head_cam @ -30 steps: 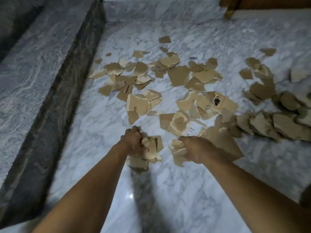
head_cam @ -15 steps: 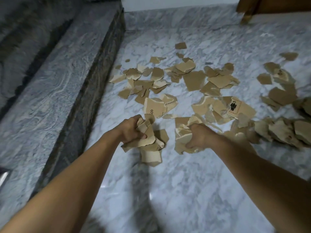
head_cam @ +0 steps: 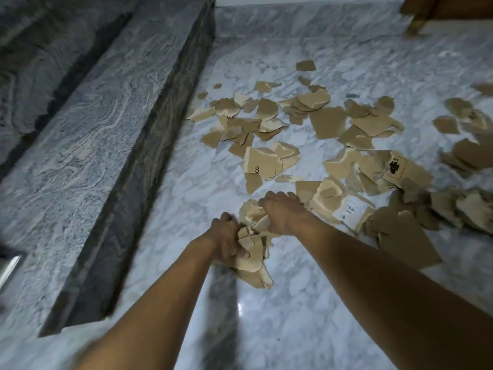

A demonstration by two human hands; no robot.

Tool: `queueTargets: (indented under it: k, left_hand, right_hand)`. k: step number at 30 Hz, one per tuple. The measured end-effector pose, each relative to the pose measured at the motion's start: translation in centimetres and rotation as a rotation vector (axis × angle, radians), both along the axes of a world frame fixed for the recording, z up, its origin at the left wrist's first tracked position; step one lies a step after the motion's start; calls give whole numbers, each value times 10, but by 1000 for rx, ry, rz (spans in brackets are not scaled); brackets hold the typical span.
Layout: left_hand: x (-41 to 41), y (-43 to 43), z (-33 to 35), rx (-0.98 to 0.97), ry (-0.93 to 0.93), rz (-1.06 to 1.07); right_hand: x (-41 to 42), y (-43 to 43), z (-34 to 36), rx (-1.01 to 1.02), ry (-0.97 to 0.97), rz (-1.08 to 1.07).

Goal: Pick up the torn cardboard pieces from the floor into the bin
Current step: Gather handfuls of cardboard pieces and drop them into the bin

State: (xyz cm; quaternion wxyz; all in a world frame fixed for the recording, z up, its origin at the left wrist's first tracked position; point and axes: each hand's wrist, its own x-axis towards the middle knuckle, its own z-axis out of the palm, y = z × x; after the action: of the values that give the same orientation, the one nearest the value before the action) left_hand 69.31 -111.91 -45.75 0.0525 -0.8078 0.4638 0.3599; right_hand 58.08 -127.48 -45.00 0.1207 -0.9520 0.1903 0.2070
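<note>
Several torn brown cardboard pieces (head_cam: 328,121) lie scattered over the white marble floor (head_cam: 280,316), from the middle to the right edge. My left hand (head_cam: 226,243) is closed around a bundle of cardboard pieces (head_cam: 253,260) just above the floor. My right hand (head_cam: 282,212) sits right beside it, pressed onto more pieces (head_cam: 250,210) at the top of the same bundle. A piece with black print (head_cam: 408,169) and one with a white label (head_cam: 352,209) lie to the right. No bin is in view.
A raised grey granite step (head_cam: 101,145) with a dark vertical face runs along the left side. A brown wooden furniture leg (head_cam: 416,25) stands at the top right. A shiny metal object (head_cam: 9,268) shows at the left edge.
My two hands have come together, so the two handfuls of cardboard now form one bundle. The view has swung left, showing more of the granite step.
</note>
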Motion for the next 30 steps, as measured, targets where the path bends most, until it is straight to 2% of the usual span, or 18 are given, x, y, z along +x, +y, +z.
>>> queueTargets:
  k: [3, 7, 10, 13, 16, 19, 22, 25, 28, 30]
  left_hand:
    - [-6, -5, -10, -21, -33, -52]
    - [-4, -12, -28, -67, -78, -180]
    - [-4, -20, -26, -31, -74, -169]
    - [-9, -29, -6, -54, 54, -84]
    - [-12, -51, 13, -86, 141, -25]
    - [-25, -90, 34, -128, 145, -42]
    - [-48, -134, 47, -196, 202, -57]
    - [-74, -173, 50, -176, 149, -193]
    - [-102, -200, 41, -143, 107, -307]
    - [-116, -215, 27, -172, 78, -409]
  right_hand:
    - [-20, -5, 3, 59, -116, -99]
    - [-53, -12, 5, 238, -275, -372]
    - [-75, -22, 6, 285, -250, -482]
    - [-104, -43, 18, 357, -171, -574]
    - [-147, -83, 37, 287, -39, -658]
    - [-202, -121, 50, 197, 73, -844]
    - [-249, -134, 35, 170, 143, -964]
    - [-276, -126, -6, 215, 73, -1039]
    - [-282, -111, -18, 246, -80, -1107]
    - [-285, -109, -18, 280, -116, -1102]
